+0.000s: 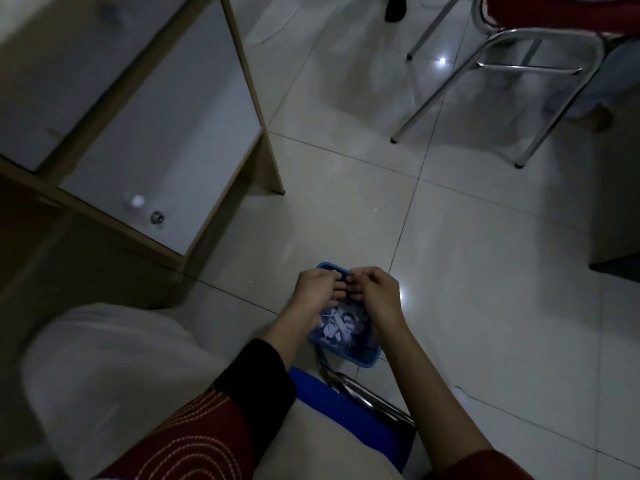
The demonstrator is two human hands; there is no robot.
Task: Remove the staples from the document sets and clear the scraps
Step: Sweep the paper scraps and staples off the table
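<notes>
Nearest, on the floor [485, 289] by the person's knees, a blue bin [358, 360] holds a heap of pale paper scraps [341, 325]. Over its far rim the left hand [317, 289] and right hand [375, 289] meet, fingers curled; whether either grip clamps scraps I cannot tell. Holding both low over the bin should drop bits inside. Farther off: a desk [166, 140] left, a chair [540, 60] right.

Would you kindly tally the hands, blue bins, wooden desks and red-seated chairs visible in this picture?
hands: 2, the left hand and the right hand
blue bin: 1
wooden desk: 1
red-seated chair: 1
total: 5
</notes>
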